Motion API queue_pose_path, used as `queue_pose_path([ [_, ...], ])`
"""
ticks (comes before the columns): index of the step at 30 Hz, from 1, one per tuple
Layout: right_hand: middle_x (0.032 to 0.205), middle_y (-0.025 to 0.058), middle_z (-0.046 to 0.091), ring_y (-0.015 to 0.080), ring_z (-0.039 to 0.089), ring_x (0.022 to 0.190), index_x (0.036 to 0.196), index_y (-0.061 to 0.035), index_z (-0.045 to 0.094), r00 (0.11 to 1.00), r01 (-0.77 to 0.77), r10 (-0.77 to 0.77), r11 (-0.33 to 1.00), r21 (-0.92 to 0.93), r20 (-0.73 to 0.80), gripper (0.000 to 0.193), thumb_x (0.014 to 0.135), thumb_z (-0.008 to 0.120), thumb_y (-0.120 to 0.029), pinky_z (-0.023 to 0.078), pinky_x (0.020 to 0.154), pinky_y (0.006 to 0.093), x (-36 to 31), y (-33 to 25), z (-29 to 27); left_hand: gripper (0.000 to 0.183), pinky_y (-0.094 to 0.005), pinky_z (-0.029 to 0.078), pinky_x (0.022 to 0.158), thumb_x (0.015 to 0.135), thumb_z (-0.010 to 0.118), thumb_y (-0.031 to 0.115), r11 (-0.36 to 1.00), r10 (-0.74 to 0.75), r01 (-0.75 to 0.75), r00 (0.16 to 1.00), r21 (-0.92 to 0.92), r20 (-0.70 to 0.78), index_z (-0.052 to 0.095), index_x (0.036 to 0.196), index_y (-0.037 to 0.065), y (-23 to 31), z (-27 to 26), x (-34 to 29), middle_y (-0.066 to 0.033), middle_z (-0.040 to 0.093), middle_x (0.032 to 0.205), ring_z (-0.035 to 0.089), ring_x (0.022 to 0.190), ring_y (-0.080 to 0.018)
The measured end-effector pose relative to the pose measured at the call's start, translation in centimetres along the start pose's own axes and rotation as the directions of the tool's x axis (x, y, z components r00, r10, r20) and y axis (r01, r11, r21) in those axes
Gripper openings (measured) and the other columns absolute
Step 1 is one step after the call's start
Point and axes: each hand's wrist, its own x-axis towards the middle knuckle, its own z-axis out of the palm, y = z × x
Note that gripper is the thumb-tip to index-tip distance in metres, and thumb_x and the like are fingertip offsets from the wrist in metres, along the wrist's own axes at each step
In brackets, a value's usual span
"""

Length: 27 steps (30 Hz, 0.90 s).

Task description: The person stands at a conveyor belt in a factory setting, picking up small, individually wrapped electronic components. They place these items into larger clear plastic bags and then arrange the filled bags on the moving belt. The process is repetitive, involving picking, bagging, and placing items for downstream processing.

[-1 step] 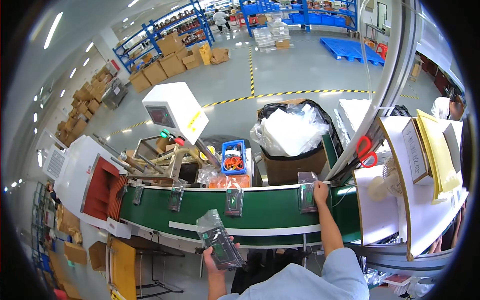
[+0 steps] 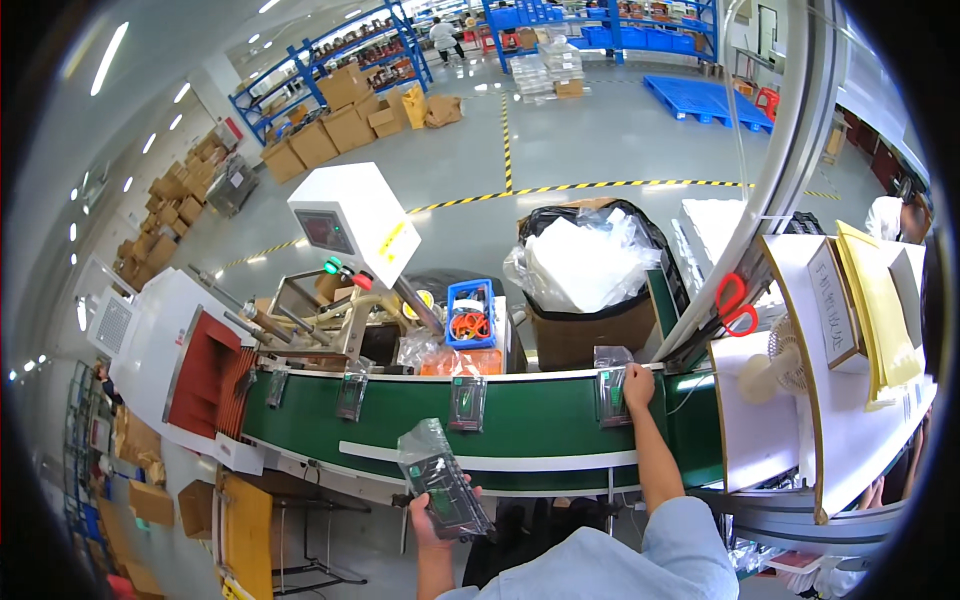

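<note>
My left hand (image 2: 432, 520) grips a dark, flat pack in a clear plastic bag (image 2: 446, 487), held tilted in front of the belt's near edge. The bag's loose end points up and away. At the right part of the green conveyor belt (image 2: 540, 402), my right hand (image 2: 639, 386) is closed at the right edge of another bagged dark pack (image 2: 612, 392), which lies on the belt; its fingertips are partly hidden. Further left on the belt lie a bagged pack (image 2: 467, 403), a second bagged pack (image 2: 352, 392) and a smaller-looking bagged pack (image 2: 277, 388).
A white machine with red strip curtains (image 2: 205, 375) stands at the belt's left end. Beyond the belt are a white control box (image 2: 352, 225), a blue tray (image 2: 470, 342) and a lined carton (image 2: 590, 340). Red-handled scissors (image 2: 736, 305) and a fan (image 2: 785, 358) are at right.
</note>
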Motion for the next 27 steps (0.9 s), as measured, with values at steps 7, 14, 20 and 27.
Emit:
queue_pose_path([
  [7, 0.083, 0.02, 0.058, 0.0372, 0.056, 0.079, 0.085, -0.0051, 0.064, 0.985, 0.061, -0.068, 0.997, 0.045, 0.16, 0.029, 0.083, 0.05, -0.03, 0.043, 0.07, 0.0456, -3.3, -5.0, 1.3, 0.049, -0.0454, 0.05, 0.08, 0.08, 0.05, 0.031, 0.994, 0.055, -0.04, 0.988, 0.106, -0.143, 0.046, 0.117, -0.001, -1.3, -4.3, -1.0, -0.0156, 0.058, 0.106, 0.06, 0.091, -0.0309],
  [14, 0.092, 0.0193, 0.057, 0.0369, 0.055, 0.088, 0.106, 0.0008, 0.055, 0.978, 0.103, -0.105, 0.994, 0.022, 0.182, 0.041, 0.082, 0.055, -0.033, 0.044, 0.075, 0.0423, -5.2, -8.3, 0.4, 0.045, -0.039, 0.051, 0.08, 0.081, 0.057, 0.017, 0.979, -0.003, 0.0, 1.0, 0.204, 0.016, 0.043, 0.119, -0.001, -0.3, -2.3, -1.1, -0.0154, 0.057, 0.107, 0.06, 0.094, -0.026],
  [20, 0.086, 0.0085, 0.062, 0.0139, 0.057, 0.077, 0.107, 0.0034, 0.056, 0.392, -0.189, -0.478, 0.794, 0.578, 0.786, 0.034, 0.086, 0.056, -0.024, 0.046, 0.071, 0.0267, -14.4, -20.4, -8.7, 0.04, -0.0358, 0.049, 0.083, 0.084, 0.055, 0.015, 0.967, -0.051, 0.064, 0.997, 0.247, -0.058, 0.044, 0.12, 0.0, -0.3, -3.9, -1.4, -0.0123, 0.057, 0.108, 0.059, 0.096, -0.022],
  [27, 0.081, 0.0037, 0.063, 0.0087, 0.056, 0.073, 0.098, 0.0024, 0.064, 0.196, -0.331, -0.547, 0.744, 0.58, 0.814, 0.023, 0.085, 0.059, -0.016, 0.046, 0.066, 0.0221, -18.9, -24.0, -12.2, 0.04, -0.0323, 0.047, 0.084, 0.086, 0.054, 0.015, 0.933, -0.111, 0.126, 0.992, 0.338, -0.062, 0.043, 0.122, 0.003, -0.7, -5.4, -1.9, -0.0091, 0.056, 0.11, 0.056, 0.099, -0.018],
])
